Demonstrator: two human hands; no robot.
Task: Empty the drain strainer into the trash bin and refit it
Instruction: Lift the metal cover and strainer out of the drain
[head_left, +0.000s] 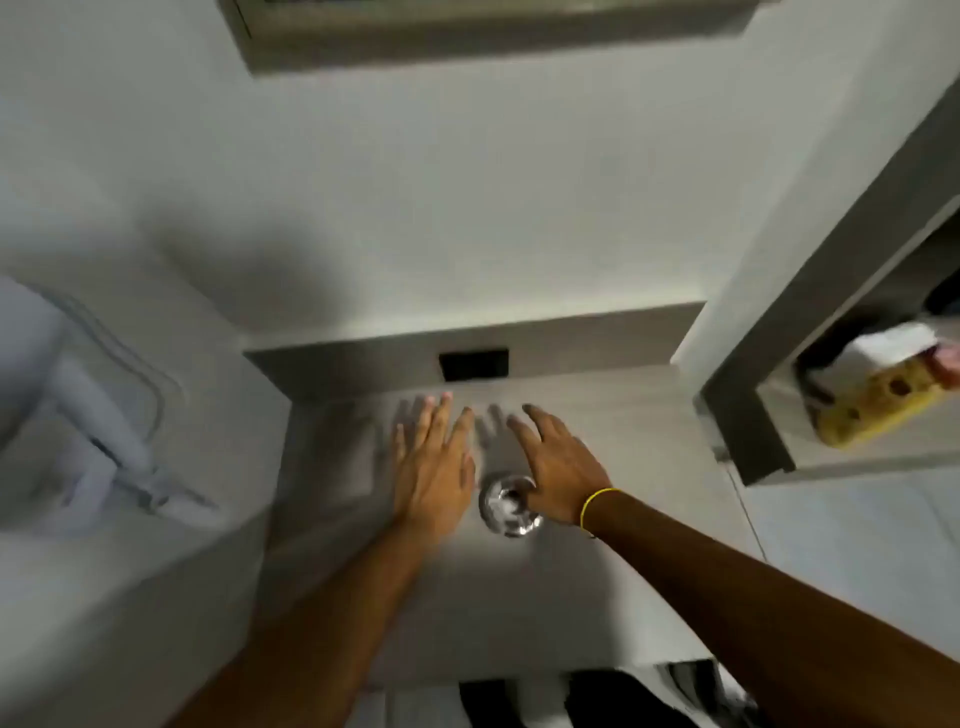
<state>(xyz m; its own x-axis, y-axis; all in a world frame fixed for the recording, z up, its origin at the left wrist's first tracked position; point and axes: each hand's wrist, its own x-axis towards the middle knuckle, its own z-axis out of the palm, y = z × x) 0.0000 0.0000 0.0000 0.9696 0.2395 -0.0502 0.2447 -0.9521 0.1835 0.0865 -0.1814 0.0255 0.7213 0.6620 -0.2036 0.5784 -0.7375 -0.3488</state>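
Forearms: both reach in from the bottom edge over the grey sink basin (597, 597), the nearest things in view
Faucet: a pale faucet (98, 441) stands well to the left on the white counter, blurred
Left hand: the left hand (434, 467) lies flat with fingers spread apart, holding nothing, just left of the drain
Drain strainer: the drain strainer (506, 506) sits seated in the drain at the middle of the basin floor, shiny metal, its right edge partly under the other hand
Right hand: the right hand (558, 470) hovers with fingers spread, empty, its heel over the strainer's rim; a yellow band (597, 506) circles the wrist
Sponge: a yellow sponge (878, 405) rests on a ledge far right
Handling: the strainer looks light, rigid and likely wet and slick; a pinch on its raised centre or rim seems the surest hold
Trash bin: not in view
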